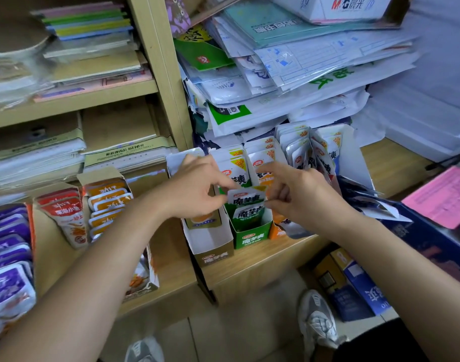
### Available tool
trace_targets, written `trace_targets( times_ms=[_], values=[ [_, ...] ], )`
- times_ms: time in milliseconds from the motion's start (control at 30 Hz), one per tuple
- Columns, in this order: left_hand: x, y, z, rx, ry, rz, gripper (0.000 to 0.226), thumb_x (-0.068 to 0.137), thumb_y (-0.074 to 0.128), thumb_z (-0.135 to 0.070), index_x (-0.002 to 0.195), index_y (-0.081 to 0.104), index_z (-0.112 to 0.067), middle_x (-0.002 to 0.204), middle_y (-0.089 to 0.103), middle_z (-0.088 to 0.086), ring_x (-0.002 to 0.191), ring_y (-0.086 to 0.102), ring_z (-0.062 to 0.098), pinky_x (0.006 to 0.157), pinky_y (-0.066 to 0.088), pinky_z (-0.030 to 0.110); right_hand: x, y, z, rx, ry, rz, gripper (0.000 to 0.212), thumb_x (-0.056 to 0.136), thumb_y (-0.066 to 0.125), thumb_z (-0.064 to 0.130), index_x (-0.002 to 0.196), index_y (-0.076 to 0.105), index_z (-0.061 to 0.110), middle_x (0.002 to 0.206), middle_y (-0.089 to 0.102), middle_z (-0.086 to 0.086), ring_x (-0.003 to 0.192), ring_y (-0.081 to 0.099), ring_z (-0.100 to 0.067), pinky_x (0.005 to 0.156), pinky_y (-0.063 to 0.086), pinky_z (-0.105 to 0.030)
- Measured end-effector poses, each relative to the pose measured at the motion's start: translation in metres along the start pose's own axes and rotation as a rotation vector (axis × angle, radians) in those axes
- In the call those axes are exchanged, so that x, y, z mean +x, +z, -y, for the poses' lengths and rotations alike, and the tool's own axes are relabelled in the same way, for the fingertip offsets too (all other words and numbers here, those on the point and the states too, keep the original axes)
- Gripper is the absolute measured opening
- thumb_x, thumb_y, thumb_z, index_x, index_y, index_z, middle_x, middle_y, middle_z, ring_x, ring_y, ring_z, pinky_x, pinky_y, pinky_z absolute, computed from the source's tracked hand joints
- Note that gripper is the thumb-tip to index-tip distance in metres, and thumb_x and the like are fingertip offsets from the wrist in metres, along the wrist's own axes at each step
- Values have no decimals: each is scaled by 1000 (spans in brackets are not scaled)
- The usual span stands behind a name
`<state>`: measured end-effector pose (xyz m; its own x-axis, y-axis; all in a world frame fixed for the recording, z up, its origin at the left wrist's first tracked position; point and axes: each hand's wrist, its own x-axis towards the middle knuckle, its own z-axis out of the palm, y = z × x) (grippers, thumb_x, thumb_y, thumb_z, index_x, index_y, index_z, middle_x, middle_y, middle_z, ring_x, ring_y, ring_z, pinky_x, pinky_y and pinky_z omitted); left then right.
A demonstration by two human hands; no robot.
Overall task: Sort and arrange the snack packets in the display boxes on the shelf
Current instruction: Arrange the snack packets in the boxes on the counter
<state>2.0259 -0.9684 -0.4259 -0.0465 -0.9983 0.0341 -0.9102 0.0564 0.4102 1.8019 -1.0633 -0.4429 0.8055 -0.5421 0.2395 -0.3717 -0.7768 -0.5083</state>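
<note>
A: Head view: your left hand (197, 186) and right hand (291, 190) both pinch one green packet (245, 198) by its top corners, right index stretched out.

B: Where's it sitting?

A: Half down in the green display box (252, 237), front of the row.

B: Step?

A: Looks like seating it. Next, push it straight down, then release. Tan box (214, 253) beside it looks mostly empty up front.
</note>
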Motion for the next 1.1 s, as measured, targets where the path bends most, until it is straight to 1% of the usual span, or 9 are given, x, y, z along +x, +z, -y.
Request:
trace_targets(
  times_ms=[67,100,200,267,500,633,767,933,1100],
  values=[
    [-4,-8,3,-26,15,41,36,93,65,-15,114,70,-44,93,53,-12,97,30,-21,89,18,6,0,2,1,-18,-26,22,50,79,83,12,125,65,23,74,69,9,65,64,-8,70,55,-20],
    [-4,-10,6,-37,15,10,37,92,65,-12,113,72,-42,89,56,-20,98,32,-23,92,17,7,1,3,0,-27,-57,15,41,79,83,12,117,71,23,72,66,9,63,62,-8,67,54,-21],
    [1,-8,13,62,-16,-275,34,89,65,-13,107,74,-40,96,67,-24,98,46,4,90,24,33,3,7,-4,-71,-135,4,12,77,85,13,85,78,19,77,55,12,63,53,-5,60,48,-25],
    [6,-2,16,272,-50,-391,26,91,67,-26,113,73,-38,112,69,-20,104,43,14,85,20,36,4,9,-5,-63,-135,23,10,76,85,12,78,77,16,80,57,7,66,56,-8,60,52,-28],
    [20,18,9,438,-101,-340,36,95,60,-44,129,65,-36,111,69,-17,115,36,19,85,16,40,5,7,-10,1,-142,125,12,75,86,10,75,77,19,75,69,10,71,63,-6,66,57,-32],
    [24,22,12,325,-89,-388,18,92,67,-45,106,75,-39,87,68,-20,106,36,15,78,10,34,0,2,-11,48,-66,244,9,78,85,15,84,81,20,73,67,18,70,65,0,66,49,-12],
    [23,21,11,273,-33,-521,6,85,76,-42,87,79,-38,73,64,-20,102,47,15,84,16,37,-5,-2,-11,72,-59,319,10,80,83,13,87,82,20,77,73,8,67,69,-6,68,54,-16],
    [22,16,6,309,-2,-746,7,86,77,-36,87,80,-30,76,71,-15,89,53,19,82,17,33,-1,1,-9,39,-88,156,3,81,82,13,80,82,16,74,74,10,69,67,-3,67,49,-7],
    [23,17,8,295,-30,-667,10,88,73,-42,93,80,-36,87,74,-18,97,51,16,83,17,34,9,8,-8,-20,-102,58,11,81,81,12,71,78,13,64,69,7,56,59,-5,61,39,-5]
  ],
)
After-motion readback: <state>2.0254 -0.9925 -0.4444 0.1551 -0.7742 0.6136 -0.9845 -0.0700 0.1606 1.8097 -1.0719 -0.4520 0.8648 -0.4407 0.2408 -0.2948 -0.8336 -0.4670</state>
